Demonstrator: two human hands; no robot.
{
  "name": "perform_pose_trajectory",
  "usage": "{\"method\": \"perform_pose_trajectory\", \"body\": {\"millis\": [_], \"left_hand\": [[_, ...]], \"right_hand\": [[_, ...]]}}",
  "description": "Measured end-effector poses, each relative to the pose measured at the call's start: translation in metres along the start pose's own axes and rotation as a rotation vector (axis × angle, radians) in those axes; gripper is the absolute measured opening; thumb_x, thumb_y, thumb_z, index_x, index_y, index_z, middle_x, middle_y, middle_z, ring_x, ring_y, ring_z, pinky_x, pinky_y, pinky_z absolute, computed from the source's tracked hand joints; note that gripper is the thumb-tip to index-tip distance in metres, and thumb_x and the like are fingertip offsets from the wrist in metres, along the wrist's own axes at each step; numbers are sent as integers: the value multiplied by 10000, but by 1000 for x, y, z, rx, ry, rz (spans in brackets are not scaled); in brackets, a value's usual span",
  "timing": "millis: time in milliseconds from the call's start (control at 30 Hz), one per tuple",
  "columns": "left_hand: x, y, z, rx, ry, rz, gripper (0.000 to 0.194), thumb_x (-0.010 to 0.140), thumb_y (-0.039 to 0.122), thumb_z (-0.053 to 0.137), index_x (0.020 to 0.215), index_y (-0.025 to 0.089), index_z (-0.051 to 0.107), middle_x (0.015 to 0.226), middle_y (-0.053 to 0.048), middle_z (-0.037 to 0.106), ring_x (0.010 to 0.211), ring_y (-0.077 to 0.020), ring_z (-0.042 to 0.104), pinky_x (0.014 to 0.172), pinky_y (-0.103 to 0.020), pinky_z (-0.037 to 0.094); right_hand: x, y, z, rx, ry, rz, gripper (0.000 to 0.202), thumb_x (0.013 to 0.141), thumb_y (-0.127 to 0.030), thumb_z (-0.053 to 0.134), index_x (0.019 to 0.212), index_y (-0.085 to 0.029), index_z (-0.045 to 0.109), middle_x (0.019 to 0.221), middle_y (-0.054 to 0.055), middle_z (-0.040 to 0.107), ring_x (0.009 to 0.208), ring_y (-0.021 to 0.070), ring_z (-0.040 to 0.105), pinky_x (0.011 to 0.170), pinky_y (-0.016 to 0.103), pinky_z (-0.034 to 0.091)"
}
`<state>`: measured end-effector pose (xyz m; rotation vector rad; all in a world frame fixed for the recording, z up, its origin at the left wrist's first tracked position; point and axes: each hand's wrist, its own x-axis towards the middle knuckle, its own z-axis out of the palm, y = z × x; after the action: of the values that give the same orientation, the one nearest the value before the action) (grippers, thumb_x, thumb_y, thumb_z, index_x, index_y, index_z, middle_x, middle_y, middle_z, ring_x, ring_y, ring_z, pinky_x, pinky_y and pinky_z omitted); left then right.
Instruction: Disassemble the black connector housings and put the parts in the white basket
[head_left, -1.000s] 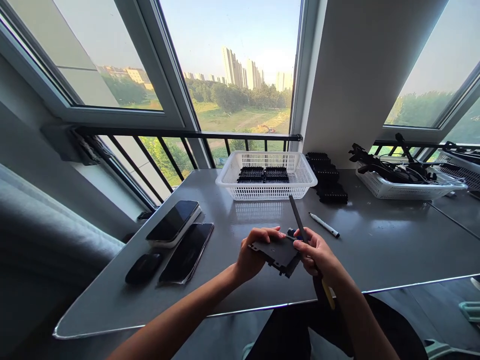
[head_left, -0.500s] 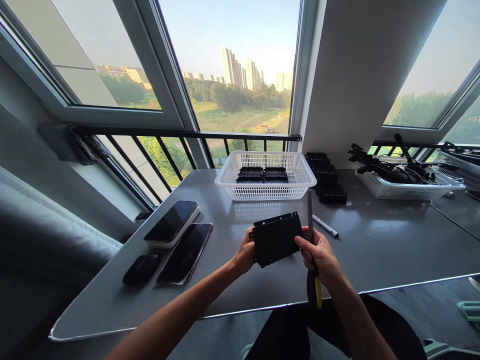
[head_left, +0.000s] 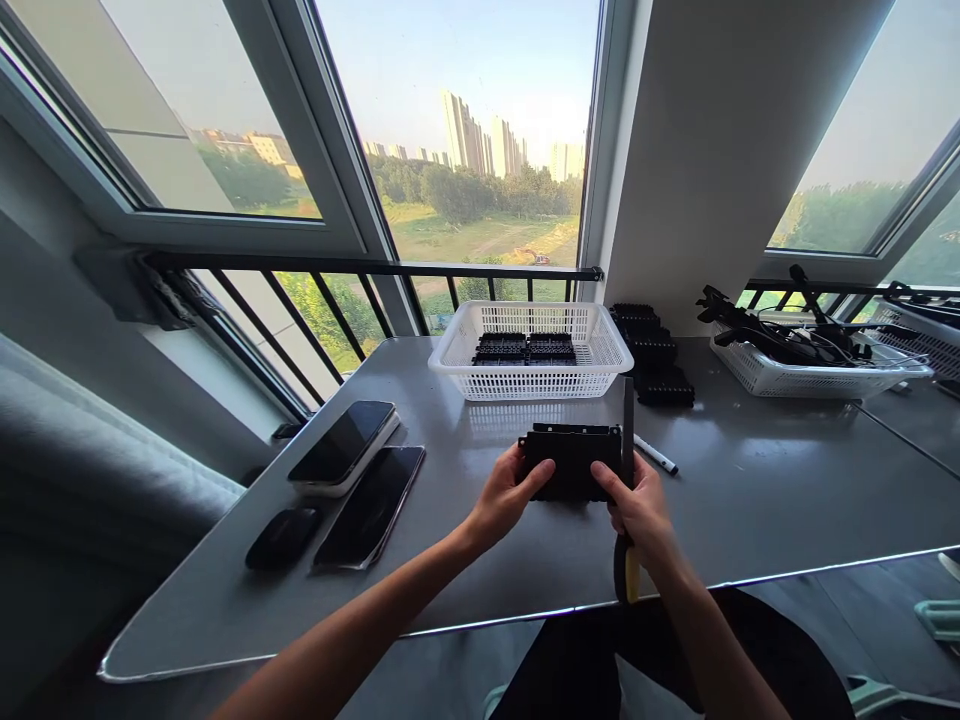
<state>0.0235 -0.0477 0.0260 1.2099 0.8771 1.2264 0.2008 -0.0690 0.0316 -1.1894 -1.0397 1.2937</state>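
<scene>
A flat black plastic part (head_left: pixel 574 465) with small tabs along its edges is held between both hands above the table. My left hand (head_left: pixel 504 495) grips its left end, thumb on the near face. At the right end, my right hand (head_left: pixel 639 505) presses its thumb on the same face. That hand also holds a flat file (head_left: pixel 628 430), its long dark blade upright and its black and yellow handle below the fist. The fingers behind the part are hidden.
Behind the hands is a white plastic basket (head_left: pixel 531 384) with several black parts inside. More black parts (head_left: pixel 654 360) are stacked beside it. A white marker (head_left: pixel 656 455) lies right; two phones (head_left: pixel 371 505) and a mouse (head_left: pixel 283 538) lie left. Another basket (head_left: pixel 817 378) holds cables.
The black part has turned level and tilted back, and it sits slightly farther right. My left thumb has come onto its near face. The file stays in my right hand.
</scene>
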Motion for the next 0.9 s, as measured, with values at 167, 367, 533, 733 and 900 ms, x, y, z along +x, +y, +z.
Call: {"method": "perform_pose_trajectory", "body": {"millis": [167,367,533,733,900], "left_hand": [[4,1,-4,-133,23,-27,368,782,383,677,1046,134,615,864,-52,682,799,-210,646,670,-301,550],[9,1,-7,-188,58,-1,371,780,383,670,1046,141,578,933,-62,677,754,-205,650,592,-304,558],[9,-3,-9,-191,52,38,360,758,287,690,1061,154,547,987,-61,671,771,-193,653,652,-315,562],[6,-1,-9,-294,-35,18,376,730,167,650,1071,194,496,993,-20,660,865,-190,646,801,-372,543],[5,-4,-10,-337,-73,-7,370,696,171,663,1024,199,494,960,-8,627,906,-196,612,783,-366,550]], "right_hand": [[7,1,-11,-51,-37,-25,444,750,-604,661,792,-216,448,533,-105,366,357,29,247,304,169,208],[7,-7,-36,-183,-4,-167,427,882,-630,460,809,-210,486,580,-55,430,438,73,329,364,190,244],[4,-14,-53,-489,-69,-255,443,923,-581,417,709,-203,505,527,-50,349,479,103,330,446,227,257],[-1,-12,-36,-797,-154,-347,475,952,-518,382,615,-197,479,516,-22,428,475,117,370,479,258,222],[-2,-7,-19,-915,-160,-357,442,960,-470,383,631,-203,509,560,1,534,511,136,453,520,267,240]]}}
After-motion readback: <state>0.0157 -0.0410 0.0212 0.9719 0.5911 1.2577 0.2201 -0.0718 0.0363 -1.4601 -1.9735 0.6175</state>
